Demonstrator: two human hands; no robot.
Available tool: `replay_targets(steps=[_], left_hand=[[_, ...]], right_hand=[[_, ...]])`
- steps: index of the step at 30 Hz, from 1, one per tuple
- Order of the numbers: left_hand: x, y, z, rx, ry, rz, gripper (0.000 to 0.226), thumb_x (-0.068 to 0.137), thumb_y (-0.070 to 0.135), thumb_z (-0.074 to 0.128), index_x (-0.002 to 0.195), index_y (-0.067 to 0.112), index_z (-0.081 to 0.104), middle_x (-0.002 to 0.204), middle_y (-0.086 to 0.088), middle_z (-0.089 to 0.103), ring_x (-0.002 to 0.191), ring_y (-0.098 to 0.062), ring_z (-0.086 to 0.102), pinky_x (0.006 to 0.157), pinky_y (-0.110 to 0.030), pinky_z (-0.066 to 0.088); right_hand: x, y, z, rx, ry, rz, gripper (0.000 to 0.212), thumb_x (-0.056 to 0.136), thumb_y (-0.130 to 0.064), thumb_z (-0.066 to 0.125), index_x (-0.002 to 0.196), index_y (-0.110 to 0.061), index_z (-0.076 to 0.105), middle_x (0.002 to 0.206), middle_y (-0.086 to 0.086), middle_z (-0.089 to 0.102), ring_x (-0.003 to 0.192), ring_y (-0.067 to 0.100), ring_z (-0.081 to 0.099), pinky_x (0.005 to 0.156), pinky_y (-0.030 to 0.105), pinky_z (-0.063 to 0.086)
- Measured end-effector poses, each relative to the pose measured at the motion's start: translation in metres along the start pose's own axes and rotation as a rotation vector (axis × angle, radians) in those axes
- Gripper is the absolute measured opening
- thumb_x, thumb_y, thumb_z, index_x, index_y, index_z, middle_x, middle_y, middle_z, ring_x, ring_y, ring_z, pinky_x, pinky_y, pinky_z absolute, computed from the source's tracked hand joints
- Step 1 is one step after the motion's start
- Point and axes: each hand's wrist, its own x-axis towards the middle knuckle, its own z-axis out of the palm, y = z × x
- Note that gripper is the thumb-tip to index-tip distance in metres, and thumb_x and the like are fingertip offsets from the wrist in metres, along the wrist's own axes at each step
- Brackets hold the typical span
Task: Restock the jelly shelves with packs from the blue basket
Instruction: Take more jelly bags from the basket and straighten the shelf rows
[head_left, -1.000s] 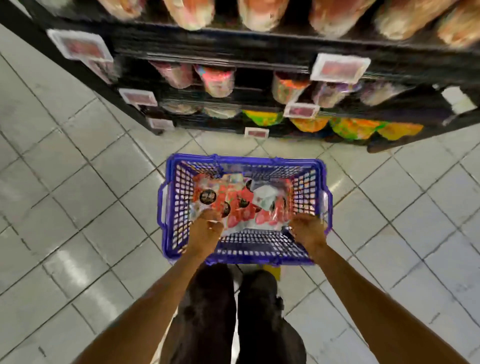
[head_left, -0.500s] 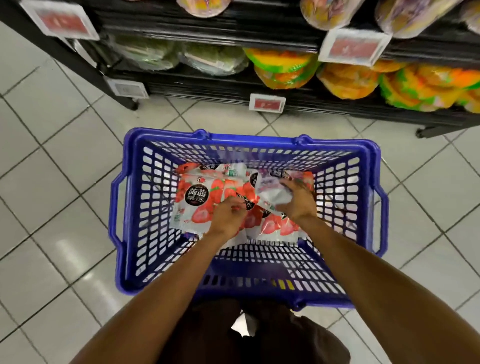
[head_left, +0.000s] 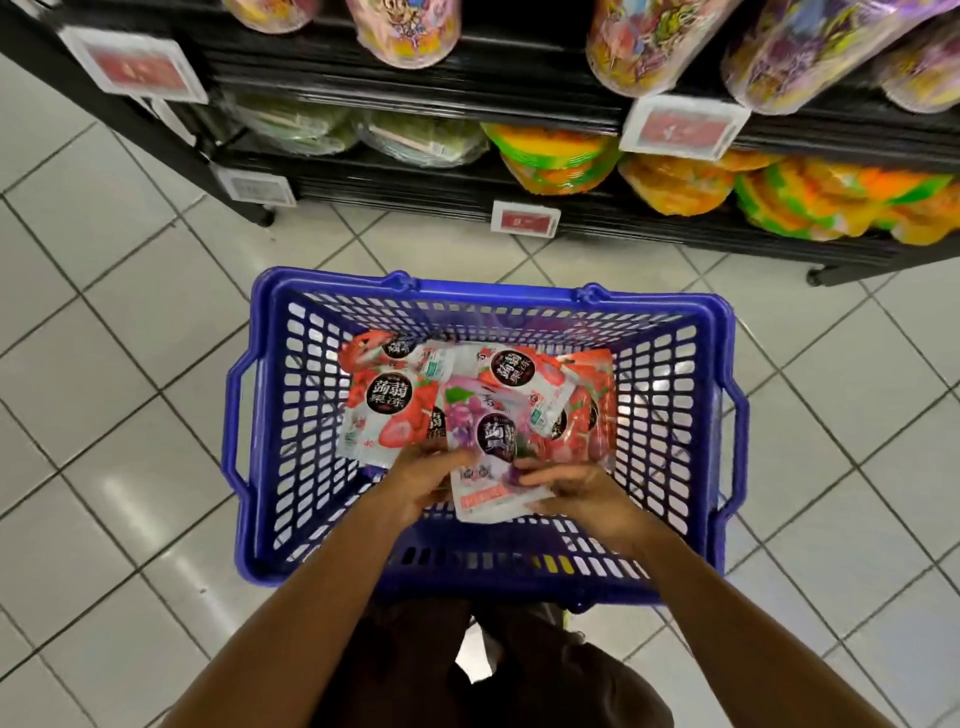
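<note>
- Blue basket (head_left: 467, 292) at frame centre holds red packs (head_left: 387, 401).
- Left hand (head_left: 415, 488) and right hand (head_left: 587, 493) both grip a purple pack (head_left: 485, 439) by its lower edge.

蒟蒻果冻 printed on red jelly pack (head_left: 387, 410)
</note>
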Motion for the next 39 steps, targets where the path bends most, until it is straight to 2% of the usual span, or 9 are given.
replay_targets(steps=[5, 11, 15, 17, 25, 28, 32, 36, 39], left_hand=[[-0.001, 0.011, -0.012, 0.132, -0.042, 0.078, 0.017, 0.084, 0.011, 0.071, 0.095, 0.023, 0.065, 0.090, 0.004, 0.071, 0.074, -0.006, 0.068, 0.055, -0.020, 0.051], [0.018, 0.026, -0.021, 0.096, 0.071, 0.005, 0.015, 0.081, 0.000, 0.052, 0.073, 0.013, 0.054, 0.083, -0.010, 0.057, 0.081, -0.027, 0.054, 0.075, -0.034, 0.042], [0.023, 0.024, -0.026, 0.150, 0.090, -0.028, 0.019, 0.078, 0.006, 0.054, 0.063, 0.015, 0.045, 0.074, -0.003, 0.050, 0.072, -0.021, 0.047, 0.068, -0.029, 0.035], [0.017, 0.022, -0.028, 0.133, 0.069, -0.038, 0.018, 0.081, 0.013, 0.053, 0.066, 0.016, 0.043, 0.077, -0.004, 0.050, 0.074, -0.022, 0.047, 0.072, -0.031, 0.035], [-0.056, 0.019, -0.029, 0.211, 0.088, 0.237, 0.035, 0.073, 0.026, 0.085, 0.101, 0.024, 0.065, 0.090, 0.013, 0.074, 0.098, -0.014, 0.068, 0.065, -0.018, 0.056], [-0.068, 0.027, -0.030, 0.279, 0.173, 0.358, 0.028, 0.073, 0.013, 0.086, 0.086, 0.026, 0.066, 0.079, 0.011, 0.073, 0.082, -0.009, 0.068, 0.059, -0.009, 0.053], [-0.047, 0.027, -0.035, 0.242, 0.267, 0.378, 0.028, 0.075, 0.003, 0.082, 0.096, 0.013, 0.066, 0.106, -0.015, 0.072, 0.103, -0.026, 0.068, 0.095, -0.037, 0.054], [-0.015, 0.018, -0.041, 0.187, 0.405, 0.350, 0.019, 0.076, 0.015, 0.084, 0.085, 0.014, 0.068, 0.083, -0.007, 0.073, 0.092, -0.028, 0.071, 0.064, -0.020, 0.053], [0.002, 0.012, -0.047, 0.159, 0.485, 0.279, 0.023, 0.076, 0.019, 0.084, 0.086, 0.012, 0.065, 0.092, -0.017, 0.074, 0.093, -0.032, 0.071, 0.074, -0.036, 0.059]], right_hand=[[0.021, -0.026, -0.011, -0.081, -0.040, 0.032, 0.073, 0.068, -0.025, 0.082, 0.135, -0.033, 0.053, 0.143, -0.009, 0.053, 0.127, 0.012, 0.054, 0.096, 0.027, 0.051], [0.092, -0.052, -0.010, -0.114, 0.615, 0.013, 0.061, 0.089, -0.059, 0.052, 0.137, -0.023, 0.053, 0.132, -0.001, 0.053, 0.132, 0.026, 0.045, 0.105, 0.039, 0.036], [0.126, -0.058, -0.025, -1.074, 0.521, 0.251, 0.072, 0.092, -0.057, 0.054, 0.150, -0.018, 0.036, 0.154, 0.008, 0.038, 0.141, 0.031, 0.035, 0.116, 0.044, 0.032], [0.120, -0.056, -0.018, -1.268, 0.477, 0.381, 0.069, 0.085, -0.058, 0.063, 0.141, -0.021, 0.046, 0.138, 0.008, 0.053, 0.129, 0.030, 0.048, 0.107, 0.042, 0.041], [0.039, -0.042, 0.019, -0.931, 0.516, 0.417, 0.027, 0.100, -0.038, 0.051, 0.116, -0.024, 0.069, 0.122, 0.008, 0.067, 0.094, 0.018, 0.064, 0.078, 0.022, 0.052], [0.034, -0.053, 0.021, -0.813, 0.598, 0.393, 0.041, 0.100, -0.048, 0.045, 0.110, -0.019, 0.071, 0.113, 0.012, 0.070, 0.101, 0.025, 0.066, 0.083, 0.029, 0.048], [0.062, -0.046, 0.014, -0.630, 0.746, 0.366, 0.042, 0.098, -0.045, 0.053, 0.099, -0.007, 0.072, 0.102, 0.016, 0.072, 0.080, 0.027, 0.065, 0.076, 0.033, 0.055], [0.091, -0.019, 0.011, -0.603, 0.700, 0.390, 0.049, 0.083, -0.048, 0.073, 0.104, -0.005, 0.064, 0.098, 0.011, 0.070, 0.091, 0.027, 0.069, 0.071, 0.029, 0.052], [0.104, -0.007, 0.010, -0.596, 0.697, 0.403, 0.072, 0.067, -0.053, 0.084, 0.117, -0.007, 0.059, 0.112, 0.009, 0.070, 0.099, 0.024, 0.067, 0.073, 0.028, 0.049]])
